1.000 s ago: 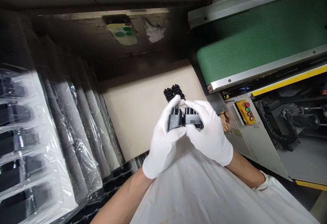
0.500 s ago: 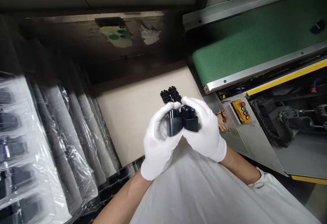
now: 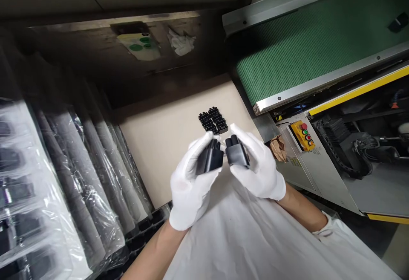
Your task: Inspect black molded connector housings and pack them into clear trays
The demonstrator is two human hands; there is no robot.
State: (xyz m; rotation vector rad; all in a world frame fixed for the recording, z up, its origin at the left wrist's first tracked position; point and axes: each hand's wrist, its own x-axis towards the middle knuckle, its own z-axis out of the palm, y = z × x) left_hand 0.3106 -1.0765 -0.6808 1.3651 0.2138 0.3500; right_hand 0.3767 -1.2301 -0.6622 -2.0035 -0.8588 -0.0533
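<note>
- Our gloved left hand [image 3: 191, 186] closed its fingers around a black plastic part [image 3: 209, 157].
- Our gloved right hand [image 3: 255, 167] gripped a second black part [image 3: 237, 151], just beside the first.
- A cluster of small black parts [image 3: 213, 120] lay beyond them on a beige board [image 3: 166, 156], near a green conveyor belt [image 3: 306, 50].

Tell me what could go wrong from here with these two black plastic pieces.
The left hand holds one black plastic piece, the right hand another, in smooth white gloves, so one might slip. It could drop among the small black parts on the beige board and get mixed in.
</note>
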